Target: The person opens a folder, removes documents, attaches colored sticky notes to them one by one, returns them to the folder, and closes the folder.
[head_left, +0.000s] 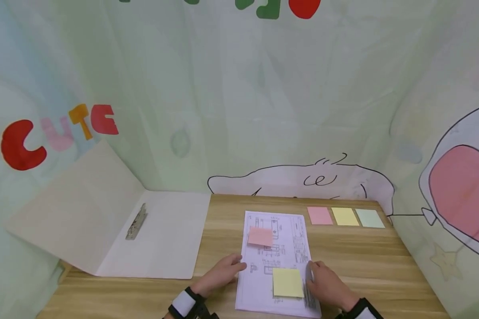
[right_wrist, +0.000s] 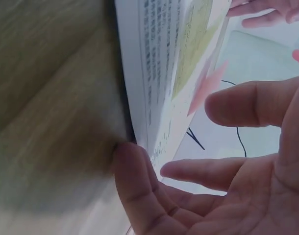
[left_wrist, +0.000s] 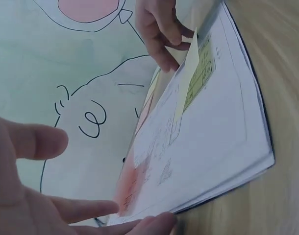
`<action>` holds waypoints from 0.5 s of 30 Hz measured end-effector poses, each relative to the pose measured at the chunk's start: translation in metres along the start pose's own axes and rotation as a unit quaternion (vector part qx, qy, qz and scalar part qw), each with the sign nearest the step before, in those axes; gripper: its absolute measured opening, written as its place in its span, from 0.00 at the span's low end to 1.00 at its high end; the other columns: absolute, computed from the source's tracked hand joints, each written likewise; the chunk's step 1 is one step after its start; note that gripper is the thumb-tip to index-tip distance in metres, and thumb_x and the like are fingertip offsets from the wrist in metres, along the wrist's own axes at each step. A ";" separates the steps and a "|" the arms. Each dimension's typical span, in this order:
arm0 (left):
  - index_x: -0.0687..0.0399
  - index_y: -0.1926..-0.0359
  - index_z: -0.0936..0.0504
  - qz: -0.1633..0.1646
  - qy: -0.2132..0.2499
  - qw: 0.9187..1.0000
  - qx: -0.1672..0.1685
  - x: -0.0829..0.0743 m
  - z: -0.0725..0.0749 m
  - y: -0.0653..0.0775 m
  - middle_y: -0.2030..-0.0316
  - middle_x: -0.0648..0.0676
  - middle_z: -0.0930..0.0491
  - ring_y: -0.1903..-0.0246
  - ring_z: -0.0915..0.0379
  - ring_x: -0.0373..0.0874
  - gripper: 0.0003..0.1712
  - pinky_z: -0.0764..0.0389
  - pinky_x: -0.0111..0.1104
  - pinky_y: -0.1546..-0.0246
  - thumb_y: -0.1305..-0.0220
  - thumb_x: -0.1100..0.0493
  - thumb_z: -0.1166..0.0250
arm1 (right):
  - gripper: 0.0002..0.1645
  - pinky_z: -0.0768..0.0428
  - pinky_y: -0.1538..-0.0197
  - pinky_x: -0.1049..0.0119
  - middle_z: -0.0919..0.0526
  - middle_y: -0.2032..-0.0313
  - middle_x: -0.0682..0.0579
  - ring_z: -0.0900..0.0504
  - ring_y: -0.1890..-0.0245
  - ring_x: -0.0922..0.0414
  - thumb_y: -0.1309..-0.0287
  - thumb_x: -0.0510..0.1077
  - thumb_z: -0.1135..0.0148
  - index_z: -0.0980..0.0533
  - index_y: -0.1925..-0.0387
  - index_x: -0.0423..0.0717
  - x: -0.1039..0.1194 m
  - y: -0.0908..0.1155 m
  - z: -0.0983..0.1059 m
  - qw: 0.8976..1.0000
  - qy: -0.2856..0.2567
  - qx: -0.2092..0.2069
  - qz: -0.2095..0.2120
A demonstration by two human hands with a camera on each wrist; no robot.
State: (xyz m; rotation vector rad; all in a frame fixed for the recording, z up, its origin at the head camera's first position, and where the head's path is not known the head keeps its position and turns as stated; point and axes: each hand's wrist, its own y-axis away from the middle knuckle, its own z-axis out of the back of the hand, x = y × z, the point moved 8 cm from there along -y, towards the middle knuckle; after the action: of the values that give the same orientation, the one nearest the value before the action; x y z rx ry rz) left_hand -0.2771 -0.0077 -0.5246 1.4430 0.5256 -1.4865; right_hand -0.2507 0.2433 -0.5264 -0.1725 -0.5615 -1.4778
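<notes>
A stack of white sheets (head_left: pixel 253 288) printed with technical drawings lies on the wooden table. A pink sticky note (head_left: pixel 260 236) is on its upper left part, and a yellow sticky note (head_left: pixel 288 282) on its lower right part, lifted along one edge in the left wrist view. My left hand (head_left: pixel 222 274) is at the left edge of the stack, its fingertips against or just beside the sheets and its thumb raised apart. At the opposite edge, my right hand (head_left: pixel 330 285) touches the sheets' side with its fingertips. Its thumb (right_wrist: pixel 257 104) stands away from the paper.
On the left lies an open white folder (head_left: pixel 167 252) with a metal clip (head_left: pixel 136 223); its cover leans up against the printed cloth backdrop (head_left: pixel 263 110). Pink (head_left: pixel 319 215), yellow (head_left: pixel 345 216) and pale green (head_left: pixel 370 218) sticky notes lie in a row at the table's back right.
</notes>
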 end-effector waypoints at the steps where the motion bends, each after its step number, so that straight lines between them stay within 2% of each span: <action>1: 0.75 0.42 0.34 -0.001 0.011 1.000 -0.002 0.000 0.000 -0.001 0.48 0.67 0.28 0.49 0.31 0.56 0.26 0.26 0.50 0.52 0.31 0.57 0.48 | 0.29 0.28 0.49 0.42 0.27 0.51 0.30 0.25 0.51 0.41 0.47 0.38 0.41 0.32 0.45 0.23 -0.001 0.000 0.001 1.000 -0.005 -0.003 0.001; 6: 0.77 0.43 0.33 0.008 0.071 0.997 -0.028 0.004 0.003 -0.003 0.52 0.65 0.26 0.52 0.27 0.54 0.25 0.24 0.45 0.53 0.31 0.58 0.50 | 0.27 0.25 0.52 0.45 0.25 0.53 0.33 0.23 0.56 0.46 0.48 0.38 0.41 0.29 0.48 0.25 -0.001 0.000 0.004 0.999 -0.034 -0.012 0.016; 10: 0.77 0.45 0.33 0.007 0.121 0.991 -0.050 0.010 0.006 -0.006 0.57 0.60 0.25 0.59 0.27 0.47 0.24 0.22 0.37 0.60 0.32 0.59 0.49 | 0.24 0.23 0.60 0.52 0.23 0.57 0.39 0.26 0.65 0.52 0.47 0.37 0.41 0.28 0.49 0.26 -0.003 0.002 0.005 0.998 -0.058 -0.010 0.027; 13: 0.78 0.49 0.31 -0.005 0.162 0.986 -0.049 0.011 0.003 -0.008 0.64 0.56 0.24 0.66 0.28 0.42 0.22 0.25 0.30 0.69 0.35 0.60 0.48 | 0.22 0.27 0.67 0.60 0.25 0.65 0.46 0.29 0.69 0.54 0.45 0.36 0.42 0.27 0.50 0.27 -0.005 0.005 0.006 0.996 -0.080 -0.006 0.042; 15: 0.77 0.50 0.29 -0.012 0.182 0.983 -0.035 0.009 -0.002 -0.008 0.66 0.54 0.23 0.68 0.29 0.40 0.21 0.28 0.28 0.70 0.35 0.60 0.48 | 0.21 0.32 0.71 0.64 0.28 0.70 0.49 0.30 0.71 0.54 0.45 0.35 0.42 0.27 0.50 0.28 -0.005 0.007 0.006 0.993 -0.099 -0.004 0.057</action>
State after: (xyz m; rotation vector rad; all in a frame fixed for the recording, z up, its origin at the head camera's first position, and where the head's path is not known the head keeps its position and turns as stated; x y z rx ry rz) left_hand -0.2817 -0.0055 -0.5364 1.6667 0.8107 -1.2117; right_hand -0.2456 0.2509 -0.5219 -0.3550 -0.6943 -1.3596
